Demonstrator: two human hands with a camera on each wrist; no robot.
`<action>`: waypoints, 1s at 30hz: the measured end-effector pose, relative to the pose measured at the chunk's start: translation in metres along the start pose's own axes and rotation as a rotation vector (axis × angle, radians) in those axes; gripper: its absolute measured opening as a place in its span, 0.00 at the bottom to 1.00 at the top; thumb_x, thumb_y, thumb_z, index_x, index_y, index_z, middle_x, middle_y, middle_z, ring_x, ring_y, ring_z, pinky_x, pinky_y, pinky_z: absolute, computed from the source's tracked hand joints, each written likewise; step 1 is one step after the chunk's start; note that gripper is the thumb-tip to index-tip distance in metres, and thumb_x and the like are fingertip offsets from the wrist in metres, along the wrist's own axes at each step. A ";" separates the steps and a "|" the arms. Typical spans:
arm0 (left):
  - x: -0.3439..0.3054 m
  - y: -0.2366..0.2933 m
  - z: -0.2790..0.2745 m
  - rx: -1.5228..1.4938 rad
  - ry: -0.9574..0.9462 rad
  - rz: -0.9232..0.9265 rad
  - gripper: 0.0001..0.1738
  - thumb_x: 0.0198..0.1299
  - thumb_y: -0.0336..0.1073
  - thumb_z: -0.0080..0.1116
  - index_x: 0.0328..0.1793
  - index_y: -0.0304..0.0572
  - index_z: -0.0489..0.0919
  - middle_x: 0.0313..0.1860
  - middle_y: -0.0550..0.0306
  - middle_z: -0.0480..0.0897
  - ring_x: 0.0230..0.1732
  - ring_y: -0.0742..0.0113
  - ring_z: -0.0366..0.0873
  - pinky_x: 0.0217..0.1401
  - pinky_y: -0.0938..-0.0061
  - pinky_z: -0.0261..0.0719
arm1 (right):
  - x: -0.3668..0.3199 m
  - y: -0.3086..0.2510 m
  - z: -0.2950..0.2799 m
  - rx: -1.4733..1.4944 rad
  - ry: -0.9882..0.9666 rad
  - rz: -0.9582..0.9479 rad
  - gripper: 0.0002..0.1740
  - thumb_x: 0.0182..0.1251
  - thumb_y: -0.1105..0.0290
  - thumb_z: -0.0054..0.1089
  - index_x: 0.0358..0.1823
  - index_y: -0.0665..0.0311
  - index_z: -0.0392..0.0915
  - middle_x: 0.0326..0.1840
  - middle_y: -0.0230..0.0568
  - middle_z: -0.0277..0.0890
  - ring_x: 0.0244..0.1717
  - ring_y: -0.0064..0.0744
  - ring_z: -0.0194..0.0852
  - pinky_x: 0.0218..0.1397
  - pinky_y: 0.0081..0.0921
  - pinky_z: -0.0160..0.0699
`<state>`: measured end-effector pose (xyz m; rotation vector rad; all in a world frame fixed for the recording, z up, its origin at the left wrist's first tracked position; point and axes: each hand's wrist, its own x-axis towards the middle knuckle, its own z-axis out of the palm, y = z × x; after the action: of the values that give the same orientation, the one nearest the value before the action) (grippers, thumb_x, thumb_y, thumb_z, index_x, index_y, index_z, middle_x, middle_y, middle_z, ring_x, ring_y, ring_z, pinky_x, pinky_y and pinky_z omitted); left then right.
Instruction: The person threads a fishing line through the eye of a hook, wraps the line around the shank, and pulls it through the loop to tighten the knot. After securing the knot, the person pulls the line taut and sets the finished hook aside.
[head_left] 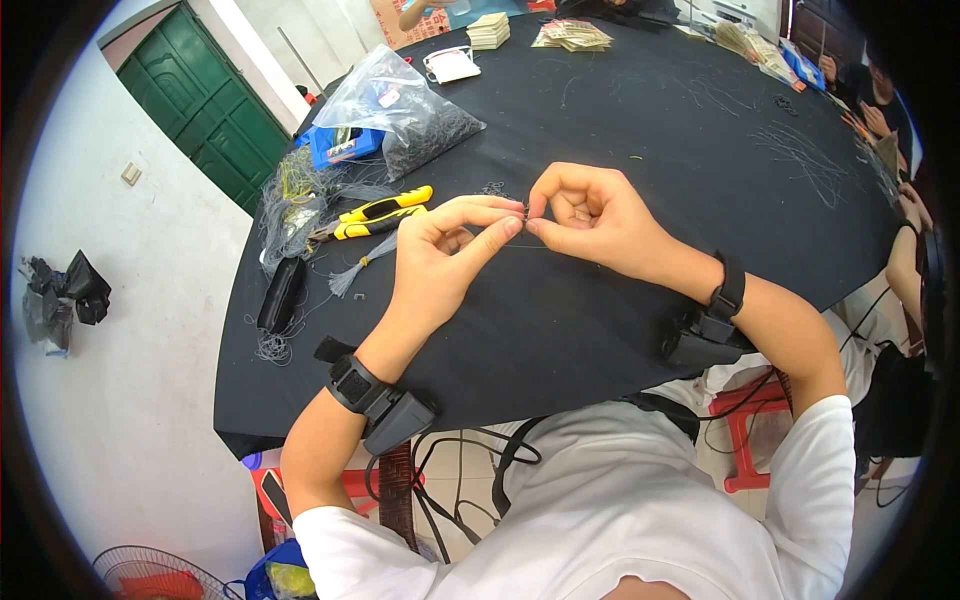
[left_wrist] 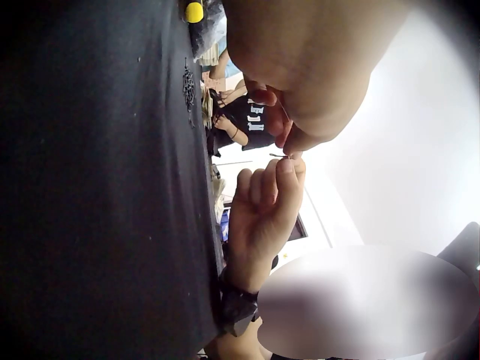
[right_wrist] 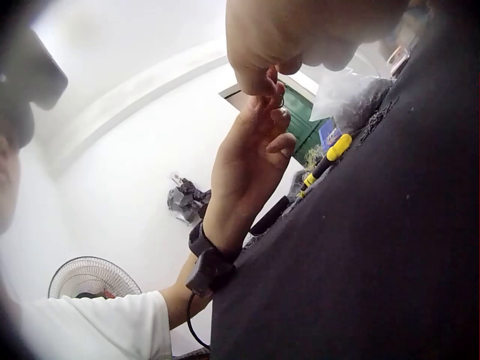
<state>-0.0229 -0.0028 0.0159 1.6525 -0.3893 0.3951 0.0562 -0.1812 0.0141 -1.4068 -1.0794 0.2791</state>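
Observation:
Both hands meet above the black tablecloth. The left hand [head_left: 440,255] pinches a tiny dark piece [head_left: 525,212] between thumb and fingertips. From the other side, the right hand [head_left: 605,220] pinches at the same piece with thumb and index finger, its other fingers curled. A thin line runs out below the fingertips, hard to make out. In the left wrist view a small dark end [left_wrist: 277,155] sticks out at the right hand's [left_wrist: 262,202] fingertips. Most of the piece is hidden by the fingers.
Yellow-black pliers [head_left: 380,213], a black case [head_left: 282,295] and tangled line [head_left: 300,215] lie left of the hands. Behind them are a blue box [head_left: 340,148] and a bag of small dark pieces [head_left: 425,130]. Card stacks [head_left: 489,32] stand at the far edge; people sit around.

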 end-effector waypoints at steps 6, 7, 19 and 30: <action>0.000 -0.002 0.000 -0.021 -0.005 0.005 0.06 0.54 0.25 0.61 0.38 0.32 0.82 0.43 0.52 0.81 0.41 0.75 0.77 0.42 0.85 0.75 | 0.000 -0.003 0.001 -0.045 0.021 -0.012 0.04 0.58 0.77 0.58 0.33 0.65 0.72 0.15 0.16 0.52 0.17 0.05 0.45 0.21 0.11 0.44; 0.000 -0.002 0.000 -0.020 -0.008 0.003 0.06 0.54 0.25 0.61 0.39 0.32 0.82 0.43 0.52 0.81 0.41 0.75 0.77 0.42 0.85 0.75 | 0.000 -0.002 0.001 -0.041 0.011 0.000 0.04 0.57 0.77 0.58 0.33 0.65 0.72 0.15 0.16 0.52 0.17 0.05 0.45 0.21 0.11 0.44; -0.001 -0.004 -0.001 0.014 -0.004 0.008 0.05 0.54 0.25 0.61 0.38 0.33 0.82 0.42 0.53 0.81 0.38 0.77 0.76 0.37 0.87 0.73 | -0.001 -0.001 0.002 -0.005 -0.008 0.006 0.04 0.57 0.77 0.58 0.33 0.65 0.72 0.15 0.16 0.52 0.17 0.05 0.45 0.21 0.12 0.43; -0.002 -0.004 -0.001 0.055 -0.005 -0.019 0.05 0.54 0.25 0.61 0.37 0.34 0.83 0.41 0.55 0.81 0.36 0.80 0.75 0.34 0.88 0.70 | -0.001 0.001 0.001 -0.055 -0.022 -0.027 0.03 0.57 0.78 0.56 0.32 0.65 0.71 0.15 0.16 0.52 0.17 0.05 0.45 0.21 0.12 0.43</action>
<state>-0.0228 -0.0016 0.0115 1.7096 -0.3684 0.3905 0.0552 -0.1814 0.0123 -1.4400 -1.1310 0.2475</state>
